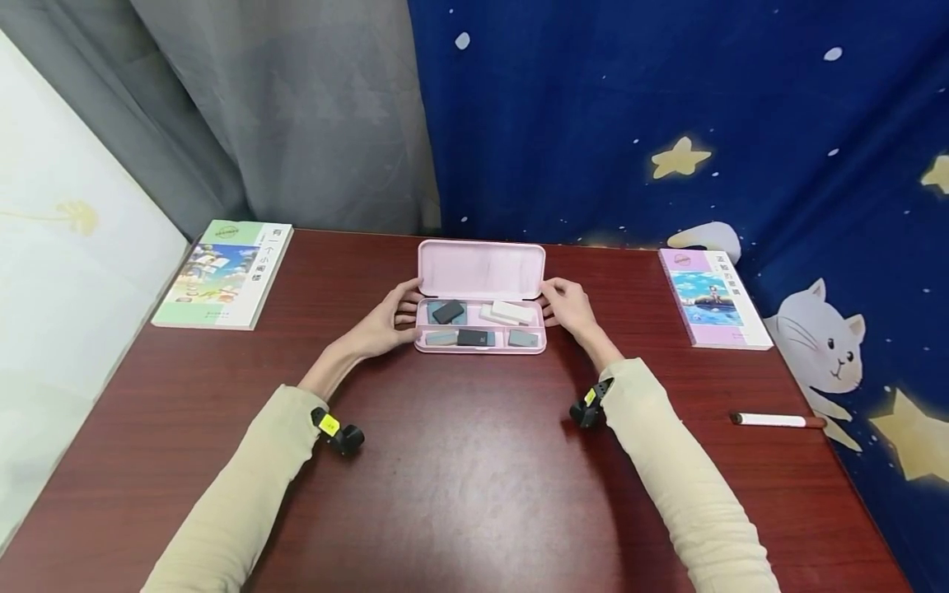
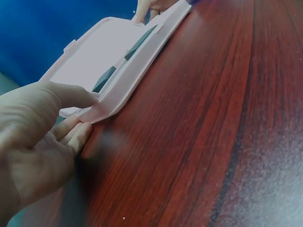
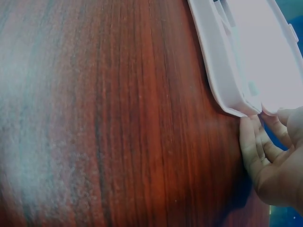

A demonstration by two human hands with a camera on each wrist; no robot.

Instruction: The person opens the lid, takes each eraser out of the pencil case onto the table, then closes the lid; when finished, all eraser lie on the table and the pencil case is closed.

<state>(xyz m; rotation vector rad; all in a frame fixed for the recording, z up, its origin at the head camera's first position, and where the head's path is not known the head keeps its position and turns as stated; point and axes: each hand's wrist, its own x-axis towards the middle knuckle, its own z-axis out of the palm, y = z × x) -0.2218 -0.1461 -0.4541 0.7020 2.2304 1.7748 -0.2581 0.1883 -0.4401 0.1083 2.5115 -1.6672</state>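
A pink pencil case (image 1: 482,350) lies on the table with its lid (image 1: 482,270) folded back. Inside are several erasers, among them a dark one (image 1: 448,311), a white one (image 1: 511,312) and a black-sleeved one (image 1: 473,338). My left hand (image 1: 384,321) grips the case's left end; in the left wrist view the thumb (image 2: 75,96) is on the rim and fingertips (image 2: 81,135) are low at the corner. At the right end, my right hand (image 1: 569,309) holds the case near the hinge, its fingers (image 3: 251,142) against the end wall and lid corner.
A green-and-white book (image 1: 222,276) lies at the back left of the table (image 1: 445,461). To the right are a purple-edged book (image 1: 713,301) and a white marker (image 1: 774,420). Grey (image 1: 319,115) and blue star-patterned curtains (image 1: 549,123) hang behind the back edge.
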